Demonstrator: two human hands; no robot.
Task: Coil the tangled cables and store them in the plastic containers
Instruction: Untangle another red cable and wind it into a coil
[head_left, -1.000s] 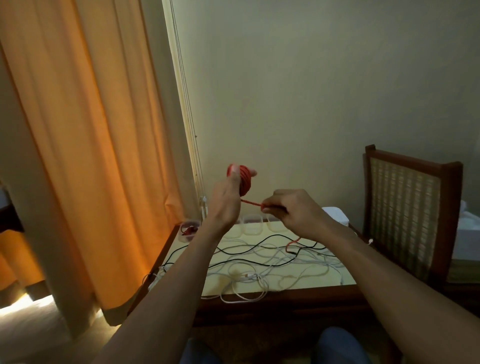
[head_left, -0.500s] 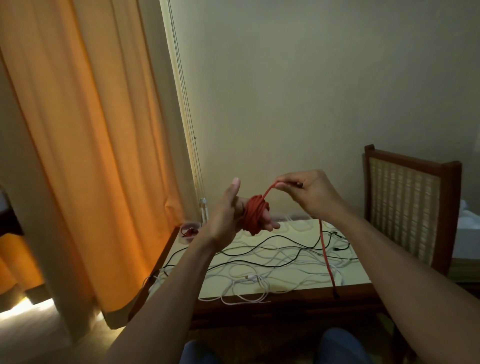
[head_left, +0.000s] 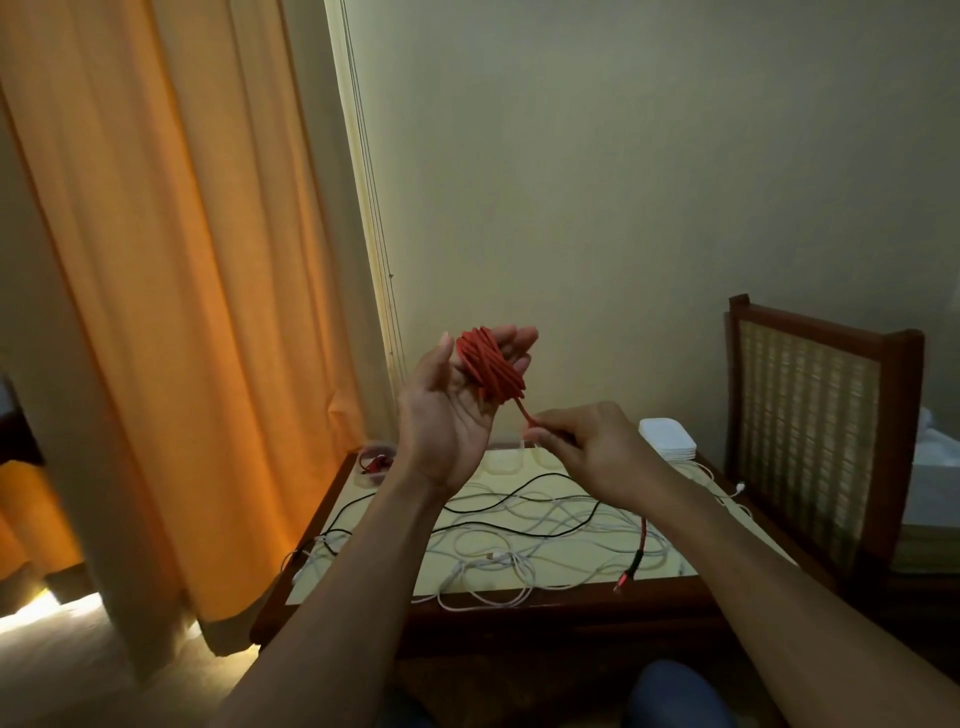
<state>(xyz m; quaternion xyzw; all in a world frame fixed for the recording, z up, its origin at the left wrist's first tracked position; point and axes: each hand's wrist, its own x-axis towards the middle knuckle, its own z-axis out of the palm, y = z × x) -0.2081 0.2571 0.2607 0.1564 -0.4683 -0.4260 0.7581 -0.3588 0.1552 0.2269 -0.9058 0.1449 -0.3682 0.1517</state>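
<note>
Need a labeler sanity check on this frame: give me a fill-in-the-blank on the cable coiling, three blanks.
1. The left hand carries a cable coil whose colour is ___.
2. The right hand pinches the coil's loose strand just ___ the coil.
3. The loose cables on the table are white and ___.

Missing words: red; below; black.

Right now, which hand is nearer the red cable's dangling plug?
Right. The right hand pinches the red cable above the plug; the left hand carries the coil higher and further left.
</note>
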